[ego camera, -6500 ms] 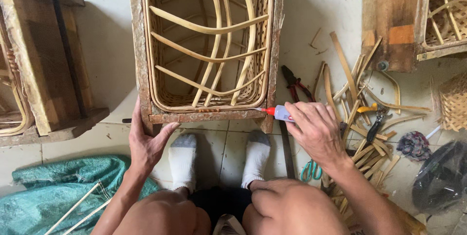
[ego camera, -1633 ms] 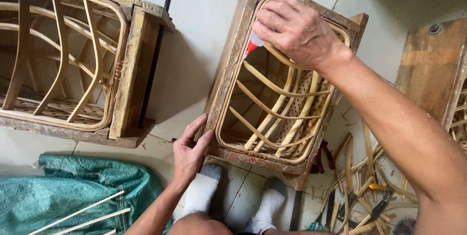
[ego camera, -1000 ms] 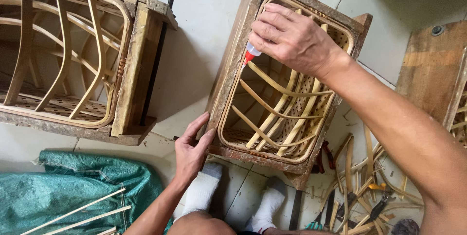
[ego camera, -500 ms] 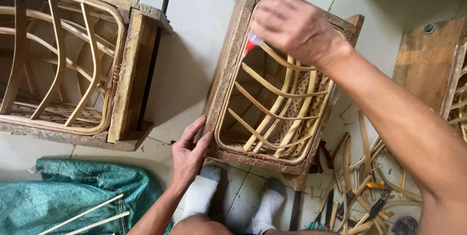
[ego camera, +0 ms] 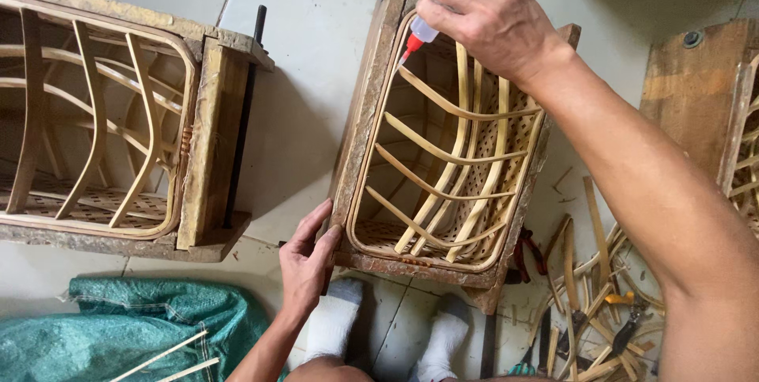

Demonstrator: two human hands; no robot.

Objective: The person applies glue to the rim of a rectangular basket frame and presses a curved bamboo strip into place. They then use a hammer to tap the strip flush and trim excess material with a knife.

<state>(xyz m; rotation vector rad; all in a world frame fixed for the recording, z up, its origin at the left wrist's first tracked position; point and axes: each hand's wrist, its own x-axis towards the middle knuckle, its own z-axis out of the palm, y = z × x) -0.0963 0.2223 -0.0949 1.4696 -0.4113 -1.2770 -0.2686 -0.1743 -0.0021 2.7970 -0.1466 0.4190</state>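
Observation:
A wooden mould frame [ego camera: 360, 133] stands on the tiled floor with a rattan basket skeleton [ego camera: 451, 168] of curved strips inside it. My right hand [ego camera: 490, 14] grips a small glue bottle [ego camera: 417, 36] with a red nozzle, whose tip points down at the upper left rim of the rattan frame. My left hand [ego camera: 308, 259] rests on the mould's near left corner, fingers against the wood. My feet in white socks [ego camera: 336, 323] sit just below the mould.
A second mould with rattan frame [ego camera: 118, 125] lies at the left, with a black metal rod [ego camera: 241, 125] along its side. A green woven sack [ego camera: 126, 334] sits bottom left. Loose rattan strips and pliers [ego camera: 589, 303] lie bottom right. Another wooden mould [ego camera: 711, 113] stands at the right edge.
My right hand carried the glue bottle from the mould's near right corner to its far left rim and now holds it there. My left hand stays on the near left corner.

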